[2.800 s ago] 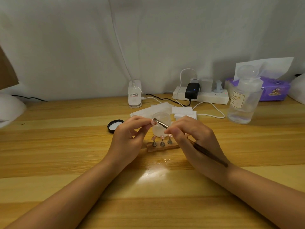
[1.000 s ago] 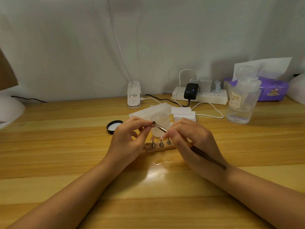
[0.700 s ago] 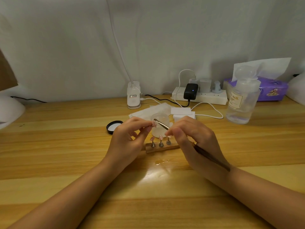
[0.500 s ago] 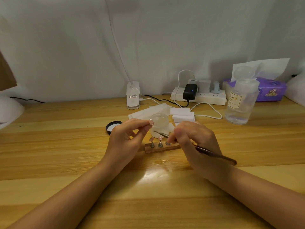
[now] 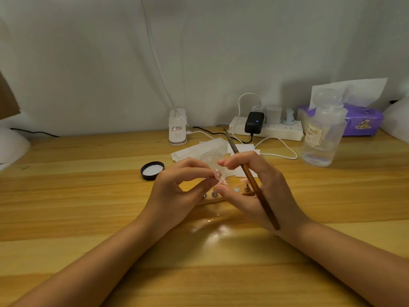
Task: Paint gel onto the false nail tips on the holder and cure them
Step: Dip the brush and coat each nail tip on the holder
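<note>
The desk (image 5: 66, 207) carries everything. At the back right, a clear bottle (image 5: 322, 134) bears a label reading "NAIL"; the smaller print below is too fine to read. Behind it sits a purple tissue pack (image 5: 363, 120), and a white power strip (image 5: 267, 129) holds a black adapter. A white lamp clip (image 5: 177, 127) carries a small sticker, unreadable. A black lid (image 5: 152, 170) lies left of the hands.

The right hand (image 5: 261, 191) grips the brush (image 5: 250, 180), which now points up and away, its tip turned toward the power strip; half a second ago the tip aimed left toward the nail. The left hand (image 5: 177, 193) pinches a pink nail tip (image 5: 218, 175) in its fingers, just above the holder (image 5: 221, 197), whose pegs show between the hands. A clear jar (image 5: 210, 157) stands behind.
</note>
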The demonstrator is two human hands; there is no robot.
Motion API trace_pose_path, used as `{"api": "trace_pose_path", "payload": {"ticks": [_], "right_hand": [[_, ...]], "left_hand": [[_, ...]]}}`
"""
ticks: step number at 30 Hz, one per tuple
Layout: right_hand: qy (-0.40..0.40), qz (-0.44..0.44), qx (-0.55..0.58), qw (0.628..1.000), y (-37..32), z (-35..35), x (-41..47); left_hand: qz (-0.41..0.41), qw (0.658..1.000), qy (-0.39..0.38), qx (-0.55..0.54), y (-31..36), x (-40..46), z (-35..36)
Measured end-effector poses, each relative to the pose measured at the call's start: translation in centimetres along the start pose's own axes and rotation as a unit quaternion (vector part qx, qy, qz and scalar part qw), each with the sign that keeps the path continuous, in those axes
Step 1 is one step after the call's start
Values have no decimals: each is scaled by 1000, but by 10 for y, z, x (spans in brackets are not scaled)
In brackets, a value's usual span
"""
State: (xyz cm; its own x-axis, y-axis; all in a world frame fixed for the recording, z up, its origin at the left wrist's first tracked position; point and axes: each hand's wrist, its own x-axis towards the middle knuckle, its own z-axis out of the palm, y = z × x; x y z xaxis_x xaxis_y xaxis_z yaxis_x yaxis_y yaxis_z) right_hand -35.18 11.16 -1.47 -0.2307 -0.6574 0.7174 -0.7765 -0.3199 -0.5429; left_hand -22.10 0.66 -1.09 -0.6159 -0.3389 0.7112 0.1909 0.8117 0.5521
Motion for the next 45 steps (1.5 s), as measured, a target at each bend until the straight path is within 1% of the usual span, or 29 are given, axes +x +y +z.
{"api": "trace_pose_path", "payload": {"ticks": [2, 6, 16, 18, 22, 29, 34, 38, 45], "right_hand": [[-6, -9, -2, 1000, 0, 0, 0], [-10, 2, 3, 1000, 2, 0, 1], [1, -35, 1, 999, 7, 1, 0], [9, -29, 13, 999, 7, 0, 1], [27, 16, 33, 999, 12, -9, 5], [-62, 46, -36, 996, 25, -20, 7], [-85, 45, -52, 994, 26, -20, 5], [-94, 58, -62, 992, 26, -20, 6], [-107, 54, -71, 990, 27, -22, 6]], "left_hand": [[8, 1000, -1, -4, 1, 0, 1], [8, 1000, 5, -19, 0, 0, 3], [-10, 1000, -9, -7, 1, -2, 5], [-20, 1000, -13, 4, 0, -2, 4], [-47, 997, -35, 50, -2, -3, 3], [-98, 992, -48, 64, -4, -6, 3], [-121, 989, -53, 72, -5, -6, 3], [-130, 987, -56, 69, -6, -6, 2], [-161, 983, -68, 59, -7, -8, 2]]}}
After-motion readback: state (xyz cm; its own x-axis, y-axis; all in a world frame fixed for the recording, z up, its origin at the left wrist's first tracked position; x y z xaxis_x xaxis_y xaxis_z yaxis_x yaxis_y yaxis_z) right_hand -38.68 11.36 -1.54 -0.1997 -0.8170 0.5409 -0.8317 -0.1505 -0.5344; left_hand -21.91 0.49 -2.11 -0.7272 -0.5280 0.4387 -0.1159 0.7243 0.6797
